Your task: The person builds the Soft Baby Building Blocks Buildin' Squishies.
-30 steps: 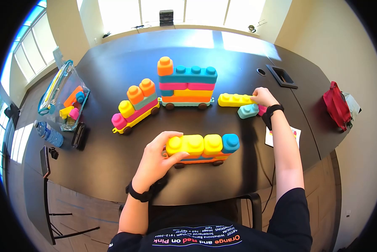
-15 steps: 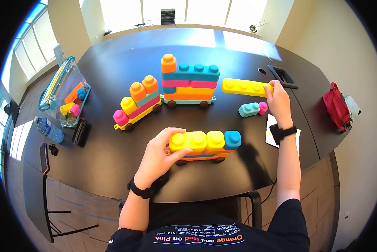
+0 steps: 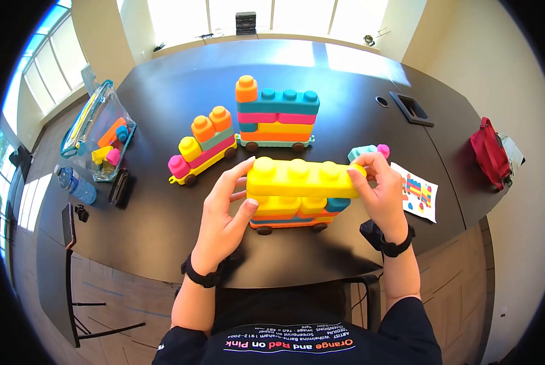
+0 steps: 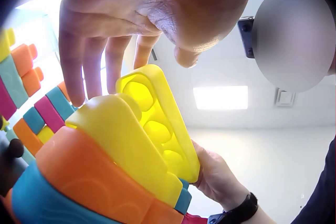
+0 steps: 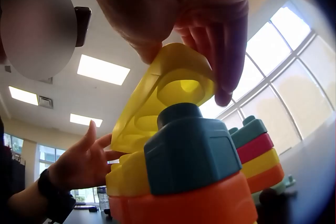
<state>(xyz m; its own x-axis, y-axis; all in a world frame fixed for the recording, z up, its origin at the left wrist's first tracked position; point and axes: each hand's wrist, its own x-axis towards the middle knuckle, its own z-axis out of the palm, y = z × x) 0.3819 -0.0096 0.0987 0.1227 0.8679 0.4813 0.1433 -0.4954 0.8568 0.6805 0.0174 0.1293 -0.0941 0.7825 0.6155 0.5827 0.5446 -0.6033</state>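
Observation:
In the head view my right hand [image 3: 383, 196] pinches the right end of a long yellow building block [image 3: 303, 178] between thumb and fingers. The block is held over a wheeled toy train car [image 3: 290, 226] of stacked blocks. Its hollow underside [image 4: 157, 132] shows in the left wrist view, tilted above the car's yellow top. A blue block [image 5: 194, 153] forms the car's right end, its stud just beneath the long block. My left hand [image 3: 222, 213] is spread around the left end, thumb apart, with its fingertips close to the yellow pieces.
Behind stand a tall train car [image 3: 278, 125] and a stepped one [image 3: 205, 149]. An aqua block [image 3: 362, 152], a pink block [image 3: 383, 149] and a picture sheet [image 3: 423, 196] lie right. Leftward are a clear bag [image 3: 105, 134] and a water bottle [image 3: 76, 185]; far right, a red bag [image 3: 488, 155].
My right hand lifted the long yellow block off the table and brought it left and nearer, over the car. The left hand let go of the car's yellow top and spread its fingers.

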